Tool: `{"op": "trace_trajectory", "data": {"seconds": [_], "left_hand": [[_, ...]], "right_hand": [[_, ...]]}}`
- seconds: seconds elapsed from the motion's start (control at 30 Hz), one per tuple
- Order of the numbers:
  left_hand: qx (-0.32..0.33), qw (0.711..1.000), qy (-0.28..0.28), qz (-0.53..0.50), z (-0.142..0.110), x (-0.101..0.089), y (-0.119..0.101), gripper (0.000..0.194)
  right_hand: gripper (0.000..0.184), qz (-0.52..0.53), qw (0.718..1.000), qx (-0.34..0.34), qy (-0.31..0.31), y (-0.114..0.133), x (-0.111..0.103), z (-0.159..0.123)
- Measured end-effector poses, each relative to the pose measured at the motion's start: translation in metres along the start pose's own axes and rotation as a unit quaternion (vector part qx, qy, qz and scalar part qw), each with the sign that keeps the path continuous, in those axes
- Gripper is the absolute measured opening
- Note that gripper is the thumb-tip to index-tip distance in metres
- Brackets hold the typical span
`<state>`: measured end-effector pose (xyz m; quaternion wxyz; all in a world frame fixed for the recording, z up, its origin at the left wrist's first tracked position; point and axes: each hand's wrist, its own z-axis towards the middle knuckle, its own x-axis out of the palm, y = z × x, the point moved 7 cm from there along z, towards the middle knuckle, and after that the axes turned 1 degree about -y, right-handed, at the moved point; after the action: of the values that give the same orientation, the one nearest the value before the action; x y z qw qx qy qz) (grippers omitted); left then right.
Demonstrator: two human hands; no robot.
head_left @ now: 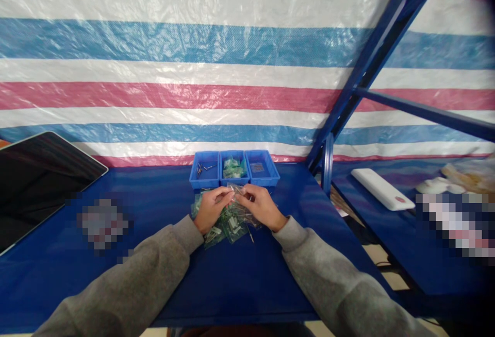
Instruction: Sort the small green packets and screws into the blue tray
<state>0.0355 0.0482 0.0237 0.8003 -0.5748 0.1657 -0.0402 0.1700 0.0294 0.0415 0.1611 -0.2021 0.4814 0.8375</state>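
Both of my hands meet over a heap of small clear plastic bags with greenish contents (228, 226) on the blue table (216, 280). My left hand (211, 208) and my right hand (261, 205) each pinch one end of a single small clear bag (235, 191) held just above the heap. A thin metal pin (250, 235) lies at the heap's right edge. Grey sleeves cover both forearms.
Three small blue trays stand behind the heap: the left tray (204, 169) holds a few dark metal pins, the middle tray (234, 168) holds green bagged parts, the right tray (262, 168) a small grey piece. A dark tablet (34, 182) leans at the left. A white flat device (382, 188) lies on the neighbouring table.
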Motion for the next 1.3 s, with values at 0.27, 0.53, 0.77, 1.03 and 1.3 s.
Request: {"op": "trace_trajectory", "data": {"seconds": [0.27,0.53,0.77,1.03,1.3], "left_hand": [[0.002,1.000,0.010,0.002,-0.001,0.001,-0.002,0.026],[0.009,1.000,0.019,-0.017,-0.001,0.004,0.000,0.024],[0.004,1.000,0.027,-0.014,0.000,0.005,0.001,0.023],[0.007,1.000,0.021,0.018,-0.002,0.003,-0.004,0.028],[-0.006,1.000,0.001,-0.023,0.000,0.000,-0.004,0.022]], "right_hand": [[0.017,0.033,0.999,0.015,-0.024,-0.003,-0.004,-0.001],[0.020,0.037,0.999,0.028,-0.012,-0.009,-0.002,-0.002],[0.019,-0.016,1.000,0.000,-0.022,0.006,-0.009,0.001],[0.017,-0.023,1.000,0.003,-0.002,0.009,-0.013,0.002],[0.016,-0.011,1.000,0.010,0.023,0.007,-0.012,0.003]]}}
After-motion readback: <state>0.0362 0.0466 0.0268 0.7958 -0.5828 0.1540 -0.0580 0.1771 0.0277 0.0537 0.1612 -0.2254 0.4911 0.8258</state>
